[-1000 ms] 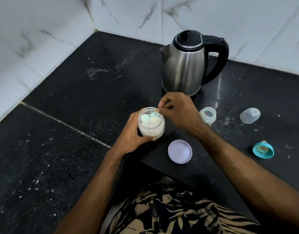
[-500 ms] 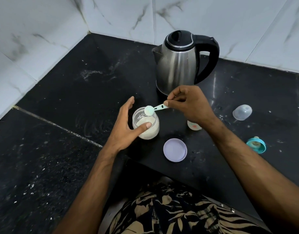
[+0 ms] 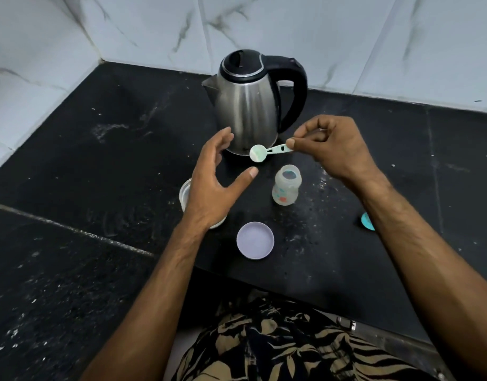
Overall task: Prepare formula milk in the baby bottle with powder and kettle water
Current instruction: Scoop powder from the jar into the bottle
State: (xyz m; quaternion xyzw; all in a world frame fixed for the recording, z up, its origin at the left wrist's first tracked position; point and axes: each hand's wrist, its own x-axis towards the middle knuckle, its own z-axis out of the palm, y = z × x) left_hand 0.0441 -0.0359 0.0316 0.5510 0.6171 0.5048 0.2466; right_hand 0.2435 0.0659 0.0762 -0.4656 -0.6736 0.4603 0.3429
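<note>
My right hand (image 3: 334, 145) pinches the handle of a pale green scoop (image 3: 267, 153) heaped with white powder, held in the air in front of the steel kettle (image 3: 246, 105). The small open baby bottle (image 3: 286, 188) stands on the black counter just below and right of the scoop. My left hand (image 3: 213, 182) hovers open above the clear powder jar (image 3: 185, 195), hiding most of it. The jar's lilac lid (image 3: 255, 240) lies flat near the counter's front edge.
A teal bottle ring with teat (image 3: 367, 221) peeks out behind my right forearm. White marble-tiled walls (image 3: 154, 28) close the corner behind the kettle. The counter (image 3: 99, 160) is dusted with spilled powder. The front edge drops off below the lid.
My right hand lifted the filled scoop out of the jar and carried it right, towards the bottle. My left hand let go of the jar and opened above it.
</note>
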